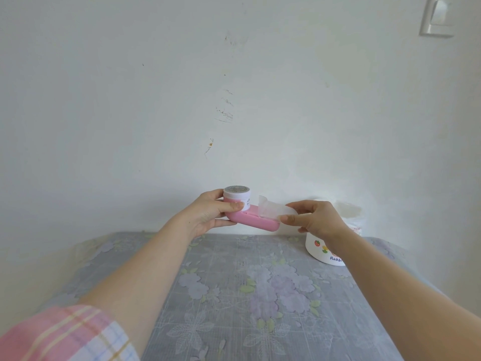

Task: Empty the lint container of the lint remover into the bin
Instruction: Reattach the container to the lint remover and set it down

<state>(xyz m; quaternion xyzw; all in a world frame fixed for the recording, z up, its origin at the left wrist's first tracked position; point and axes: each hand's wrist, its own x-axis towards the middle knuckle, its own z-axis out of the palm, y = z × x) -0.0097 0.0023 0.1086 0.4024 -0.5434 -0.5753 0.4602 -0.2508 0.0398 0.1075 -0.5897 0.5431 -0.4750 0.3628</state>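
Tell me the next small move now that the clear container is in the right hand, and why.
Probably carry the clear lint container rightward over the white bin and tip it. The right hand holds it beside the pink lint remover, which the left hand grips, and the bin stands just beyond that hand on the table.

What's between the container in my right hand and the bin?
Only the right hand itself: in the head view it holds the clear container in front of the bin, with nothing else between.
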